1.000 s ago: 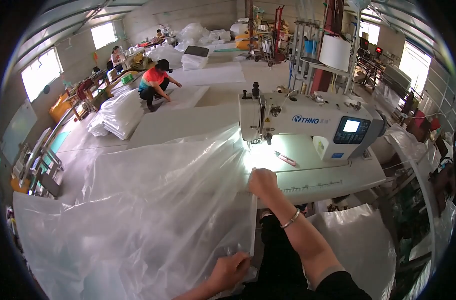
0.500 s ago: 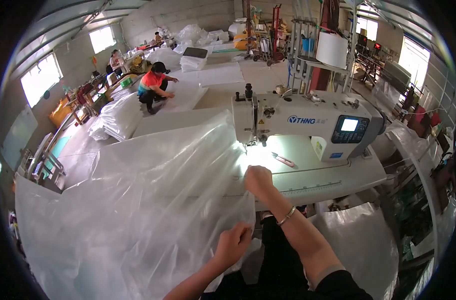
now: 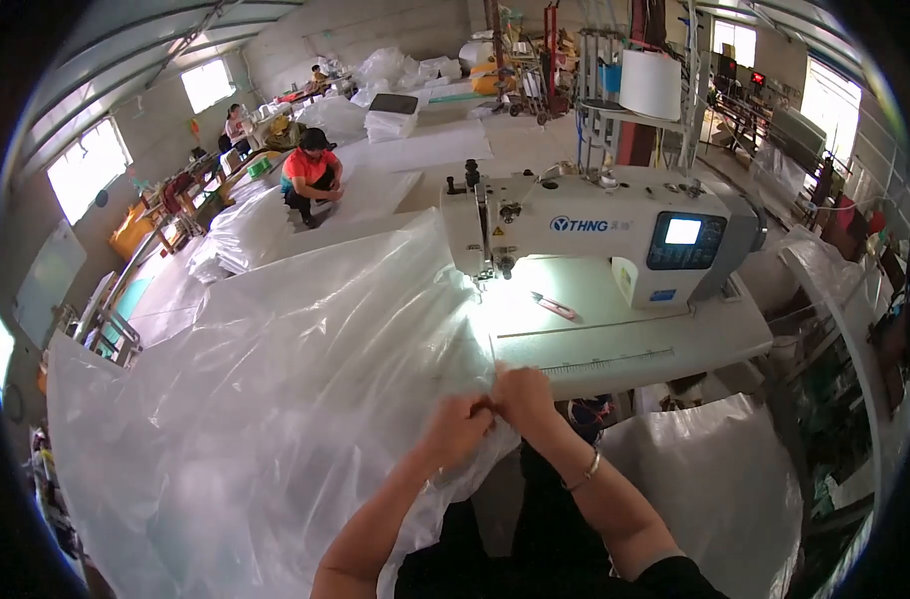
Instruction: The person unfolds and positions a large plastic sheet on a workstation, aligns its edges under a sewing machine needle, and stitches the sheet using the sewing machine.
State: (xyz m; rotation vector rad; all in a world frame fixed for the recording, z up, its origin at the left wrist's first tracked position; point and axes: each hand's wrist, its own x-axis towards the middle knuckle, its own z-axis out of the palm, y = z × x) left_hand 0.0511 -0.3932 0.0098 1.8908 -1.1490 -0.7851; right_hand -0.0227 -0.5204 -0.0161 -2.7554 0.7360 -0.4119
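Observation:
A large translucent plastic sheet [image 3: 275, 399] spreads over the left and centre, its right edge running up to the needle area of the white sewing machine [image 3: 614, 225]. Both hands meet at that edge, just in front of the machine bed. My left hand [image 3: 459, 431] is closed on the sheet's edge. Beside it, touching or nearly so, my right hand [image 3: 523, 397] pinches the same edge, a bracelet on its wrist. A small pair of thread snips [image 3: 555, 307] lies on the lit machine bed.
A thread cone [image 3: 650, 85] stands on a rack behind the machine. Another person [image 3: 310, 178] crouches on the floor at the back left, near stacked plastic sheets [image 3: 243, 232]. More plastic sheeting [image 3: 709, 479] hangs below the machine table at the right.
My left hand has moved up to meet my right hand, which has come slightly down and nearer. The sheet's edge has shifted with them. The crouching person has drawn their arms in.

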